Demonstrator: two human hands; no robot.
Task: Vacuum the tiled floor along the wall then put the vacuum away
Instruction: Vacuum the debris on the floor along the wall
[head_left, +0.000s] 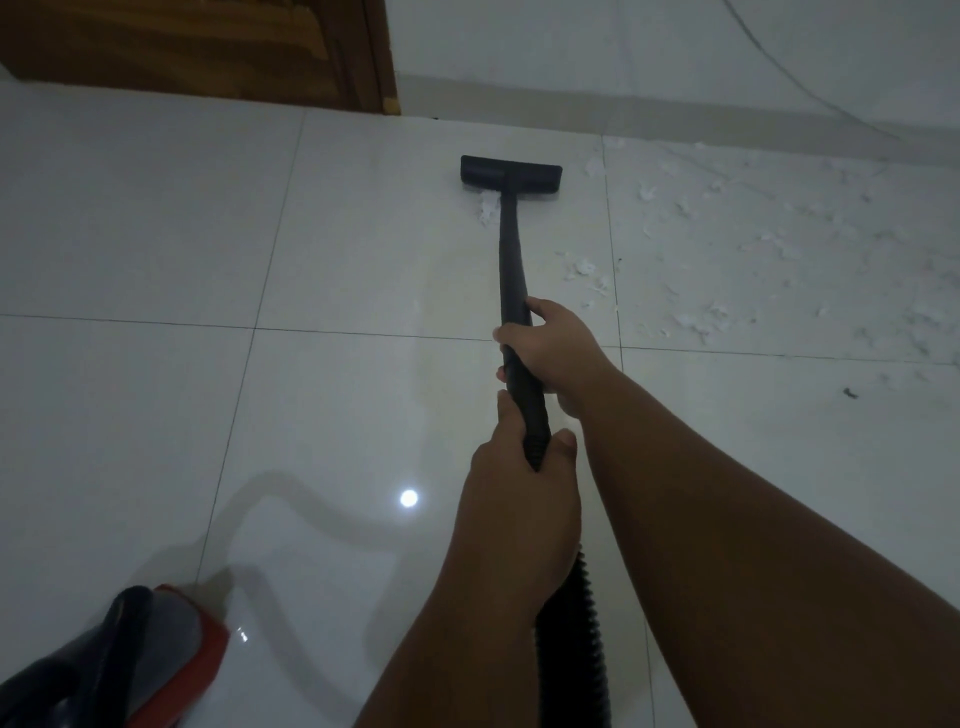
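A black vacuum wand runs from my hands out to a flat black floor nozzle resting on the white tiled floor a short way from the wall. My right hand grips the wand higher up. My left hand grips its lower end where the ribbed black hose begins. A scrap of white debris lies just behind the nozzle. The red and black vacuum body sits on the floor at the lower left.
Scattered white scraps cover the tiles to the right of the nozzle. A wooden door stands at the upper left, beside a pale wall with a skirting strip. A thin cord hangs across the wall.
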